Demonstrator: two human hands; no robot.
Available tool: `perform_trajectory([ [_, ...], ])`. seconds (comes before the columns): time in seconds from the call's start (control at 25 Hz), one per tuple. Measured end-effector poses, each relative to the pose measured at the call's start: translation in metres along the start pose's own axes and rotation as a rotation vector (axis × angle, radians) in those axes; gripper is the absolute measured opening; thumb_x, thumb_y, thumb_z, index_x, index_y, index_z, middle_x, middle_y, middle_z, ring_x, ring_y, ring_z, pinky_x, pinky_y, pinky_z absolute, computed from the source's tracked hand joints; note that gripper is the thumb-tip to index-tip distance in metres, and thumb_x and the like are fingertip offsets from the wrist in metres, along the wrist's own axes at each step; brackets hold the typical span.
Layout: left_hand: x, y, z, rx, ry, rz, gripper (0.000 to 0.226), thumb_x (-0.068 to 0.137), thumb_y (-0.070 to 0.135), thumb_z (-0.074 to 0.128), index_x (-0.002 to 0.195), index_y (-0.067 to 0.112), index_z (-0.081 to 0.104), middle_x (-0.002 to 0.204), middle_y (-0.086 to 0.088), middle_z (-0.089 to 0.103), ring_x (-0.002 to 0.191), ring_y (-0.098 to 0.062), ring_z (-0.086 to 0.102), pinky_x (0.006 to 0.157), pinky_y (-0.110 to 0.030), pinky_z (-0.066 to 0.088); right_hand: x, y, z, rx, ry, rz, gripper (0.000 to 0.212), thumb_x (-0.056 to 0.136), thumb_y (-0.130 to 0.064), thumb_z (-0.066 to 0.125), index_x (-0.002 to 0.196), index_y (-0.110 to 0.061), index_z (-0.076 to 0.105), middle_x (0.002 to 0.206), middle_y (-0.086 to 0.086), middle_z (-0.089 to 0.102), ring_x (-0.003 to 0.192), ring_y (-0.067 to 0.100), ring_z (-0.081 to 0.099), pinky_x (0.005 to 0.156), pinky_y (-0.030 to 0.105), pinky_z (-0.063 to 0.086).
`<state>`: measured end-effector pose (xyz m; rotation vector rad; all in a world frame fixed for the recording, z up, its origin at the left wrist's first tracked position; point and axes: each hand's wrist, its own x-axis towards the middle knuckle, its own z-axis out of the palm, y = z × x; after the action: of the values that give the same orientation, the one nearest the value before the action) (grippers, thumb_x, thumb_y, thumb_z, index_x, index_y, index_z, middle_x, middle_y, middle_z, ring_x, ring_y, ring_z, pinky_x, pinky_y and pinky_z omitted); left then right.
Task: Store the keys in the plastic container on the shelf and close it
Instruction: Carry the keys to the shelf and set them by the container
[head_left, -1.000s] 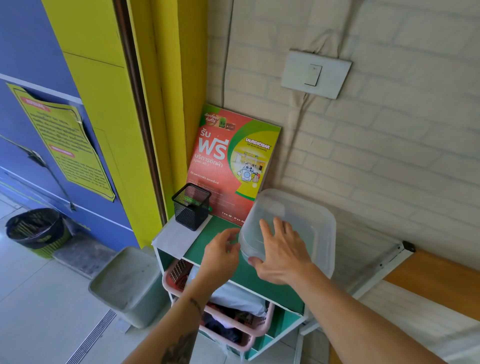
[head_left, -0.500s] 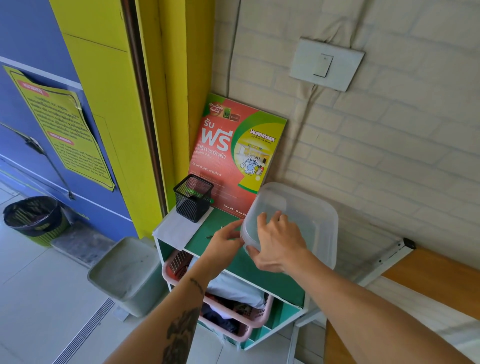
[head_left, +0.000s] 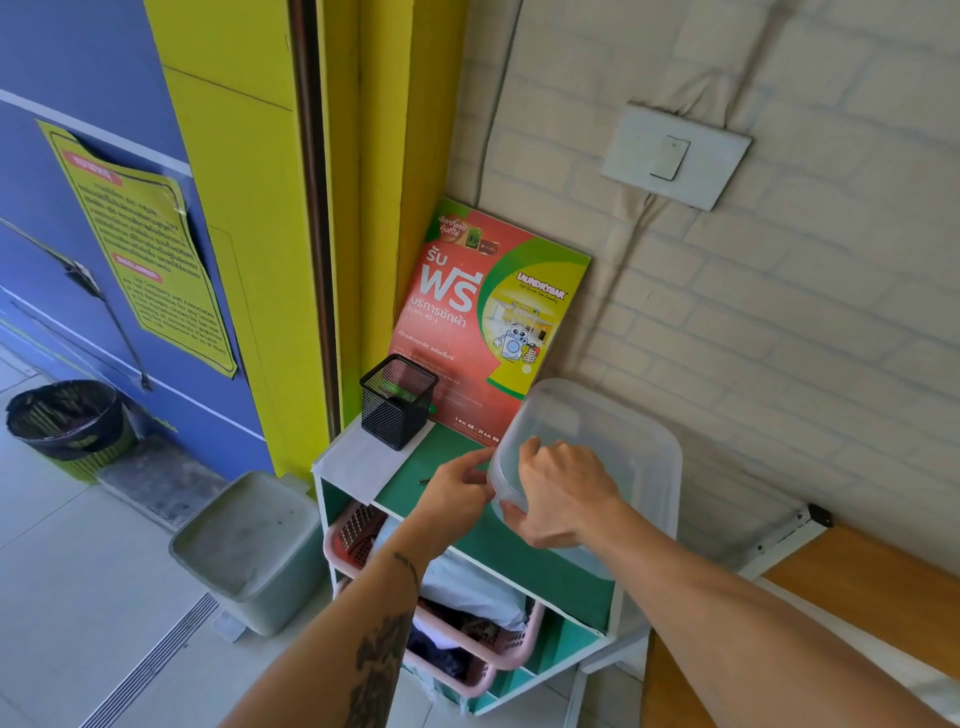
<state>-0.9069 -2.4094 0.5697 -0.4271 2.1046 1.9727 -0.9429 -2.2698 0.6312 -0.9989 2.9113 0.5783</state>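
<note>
From the head camera, right of centre, we see the plastic container (head_left: 613, 452): frosted, translucent, round-cornered, lidded, resting on the green shelf (head_left: 524, 551). Our right hand (head_left: 561, 493) has its fingers curled over the near-left lid edge; our left hand (head_left: 457, 493) pinches that corner.

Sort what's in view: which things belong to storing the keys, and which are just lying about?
In the job: plastic container on the shelf; left hand and right hand at its near corner. Keys not visible.

Lying about: mesh pen holder, laundry poster, pink baskets, grey bin.
</note>
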Motion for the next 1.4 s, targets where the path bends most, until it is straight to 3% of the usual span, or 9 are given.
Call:
perform_trajectory([
  [0.16,0.000,0.000,0.000,0.009,0.009,-0.009,0.056,0.087,-0.001,0.051,0.132,0.032,0.057,0.100,0.005,0.073,0.079,-0.018,0.058,0.065,-0.028,0.049,-0.001,0.002,-0.005,0.009,0.014,-0.026,0.084,0.088,-0.057,0.046,0.137,0.011,0.038,0.111,0.020,0.067,0.097,0.037,0.066,0.072,0.039,0.050],
  [0.28,0.001,-0.002,-0.001,-0.001,0.009,-0.013,0.058,0.086,-0.002,0.051,0.134,0.029,0.056,0.097,0.007,0.072,0.078,-0.017,0.058,0.065,-0.027,0.050,-0.003,0.012,-0.014,0.085,0.059,-0.019,0.063,0.087,-0.058,0.046,0.116,-0.002,0.052,0.102,0.015,0.067,0.093,0.035,0.066,0.070,0.038,0.047],
  [0.52,0.001,-0.004,0.000,0.004,0.016,-0.014,0.054,0.088,0.003,0.052,0.135,0.030,0.055,0.102,0.007,0.072,0.085,-0.015,0.066,0.066,-0.026,0.052,-0.008,0.025,-0.030,0.150,0.053,0.053,0.046,0.085,-0.061,0.046,0.094,-0.016,0.045,0.100,0.011,0.066,0.092,0.034,0.063,0.069,0.038,0.039],
  [0.64,0.005,-0.007,-0.002,0.045,0.027,-0.008,0.055,0.084,0.002,0.052,0.131,0.031,0.058,0.101,0.007,0.074,0.082,-0.017,0.067,0.067,-0.031,0.053,-0.012,0.030,-0.034,0.243,-0.021,0.124,0.054,0.085,-0.061,0.047,0.114,-0.016,0.050,0.118,0.012,0.064,0.107,0.034,0.060,0.080,0.041,0.044],
  [0.8,0.018,0.006,-0.004,0.067,0.219,0.052,0.052,0.079,0.006,0.046,0.124,0.026,0.062,0.116,-0.002,0.070,0.072,-0.021,0.063,0.066,-0.035,0.053,-0.027,0.031,-0.024,0.510,-0.086,0.156,0.073,0.089,-0.055,0.051,0.151,-0.022,0.030,0.155,0.003,0.039,0.140,0.026,0.038,0.110,0.043,0.037],
  [0.96,0.015,0.039,0.012,0.358,0.308,0.289,0.046,0.088,0.014,0.045,0.133,0.020,0.055,0.130,-0.004,0.061,0.113,-0.025,0.059,0.097,-0.041,0.049,-0.049,0.049,-0.002,0.643,0.060,0.265,0.064,0.093,-0.045,0.052,0.150,-0.022,0.032,0.154,0.001,0.034,0.142,0.024,0.029,0.112,0.041,0.033],
  [1.08,0.017,0.048,0.029,0.700,0.242,0.437,0.051,0.093,0.027,0.042,0.142,0.016,0.040,0.144,-0.006,0.046,0.124,-0.030,0.050,0.102,-0.044,0.043,-0.067,0.070,0.021,0.672,0.086,0.470,0.068,0.095,-0.043,0.050,0.153,-0.023,0.022,0.162,0.008,0.015,0.149,0.027,0.011,0.119,0.044,0.022],
  [1.24,0.024,0.047,0.050,0.973,0.178,0.408,0.065,0.094,0.041,0.036,0.151,0.015,0.017,0.159,-0.012,0.024,0.140,-0.032,0.032,0.113,-0.047,0.033,-0.086,0.077,0.049,0.784,0.033,0.689,0.071,0.100,-0.045,0.040,0.157,-0.029,0.002,0.166,0.010,-0.010,0.152,0.029,-0.008,0.122,0.050,0.011],
  [1.4,0.021,0.050,0.066,1.044,0.186,0.334,0.066,0.096,0.041,0.032,0.153,0.018,0.012,0.162,-0.016,0.007,0.146,-0.034,0.021,0.114,-0.045,0.030,-0.080,0.061,0.054,1.003,0.071,0.686,0.067,0.101,-0.042,0.039,0.157,-0.031,0.004,0.166,0.008,-0.011,0.153,0.026,-0.005,0.120,0.045,0.011],
])
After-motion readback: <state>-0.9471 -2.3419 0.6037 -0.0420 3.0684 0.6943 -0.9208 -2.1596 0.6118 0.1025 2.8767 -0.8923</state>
